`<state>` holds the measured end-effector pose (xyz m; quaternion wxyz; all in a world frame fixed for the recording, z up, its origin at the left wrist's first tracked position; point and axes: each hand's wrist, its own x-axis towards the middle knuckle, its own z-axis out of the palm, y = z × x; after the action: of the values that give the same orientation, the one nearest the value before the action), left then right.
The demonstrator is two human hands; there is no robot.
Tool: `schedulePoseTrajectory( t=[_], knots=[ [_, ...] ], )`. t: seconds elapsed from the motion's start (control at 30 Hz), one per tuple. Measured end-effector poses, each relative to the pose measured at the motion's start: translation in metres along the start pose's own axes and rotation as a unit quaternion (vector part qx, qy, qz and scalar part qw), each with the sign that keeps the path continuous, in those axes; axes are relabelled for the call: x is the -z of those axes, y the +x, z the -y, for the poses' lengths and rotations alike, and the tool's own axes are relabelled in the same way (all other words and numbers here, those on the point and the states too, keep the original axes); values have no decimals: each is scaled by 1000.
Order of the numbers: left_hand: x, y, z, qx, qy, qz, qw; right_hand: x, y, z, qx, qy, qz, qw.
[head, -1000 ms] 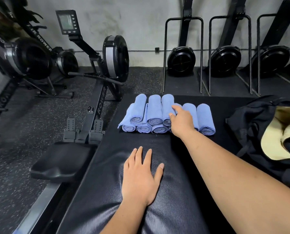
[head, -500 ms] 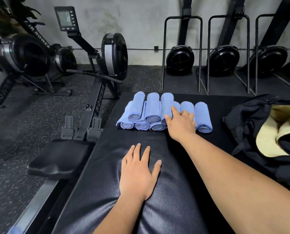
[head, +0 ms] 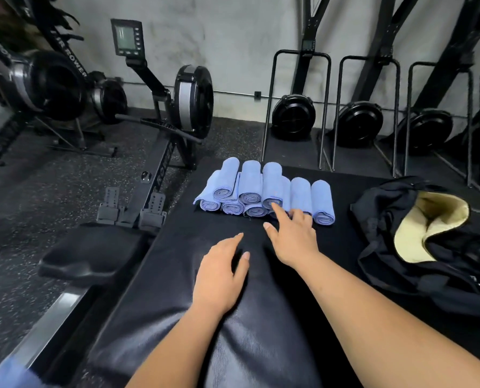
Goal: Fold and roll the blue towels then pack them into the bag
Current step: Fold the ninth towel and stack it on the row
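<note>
Several rolled blue towels lie stacked in two layers at the far end of a black padded mat. My right hand hovers just in front of them, fingers spread, its index fingertip touching the end of one upper roll. My left hand rests flat on the mat nearer me, holding nothing. A black bag with a pale yellow lining lies open on the right of the mat.
A rowing machine with its black seat and footrests runs along the mat's left edge. More rowers stand at the far left, and upright machines line the back wall. Speckled rubber floor lies around.
My right hand has drawn back from on top of the rolls toward me, now only touching a roll's end with the index finger. The left hand slid slightly forward on the mat.
</note>
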<state>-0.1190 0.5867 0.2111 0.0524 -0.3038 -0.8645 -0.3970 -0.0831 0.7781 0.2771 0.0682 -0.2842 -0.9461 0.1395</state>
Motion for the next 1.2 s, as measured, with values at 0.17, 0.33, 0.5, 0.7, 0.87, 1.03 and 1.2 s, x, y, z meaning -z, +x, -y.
schedulePoseTrajectory(
  t=[0.17,0.33,0.5,0.7,0.87,1.03,1.2],
  knots=[
    [16,-15,3,64,-57,25,996,-8,-47,8,17,16,41,999],
    [51,-36,5,79,-16,37,996,-15,-82,30,45,34,68,996],
    [87,-63,12,91,23,65,993,-23,-119,62,83,48,87,992],
    [127,-116,35,112,44,24,992,-32,-159,106,134,60,100,984],
    [158,-169,53,138,64,-22,988,-42,-189,148,182,64,111,975],
    [189,-217,80,175,77,-56,980,-62,-222,193,230,55,127,963],
    [219,-259,113,224,86,-80,967,-85,-251,238,272,58,149,949]
  ],
)
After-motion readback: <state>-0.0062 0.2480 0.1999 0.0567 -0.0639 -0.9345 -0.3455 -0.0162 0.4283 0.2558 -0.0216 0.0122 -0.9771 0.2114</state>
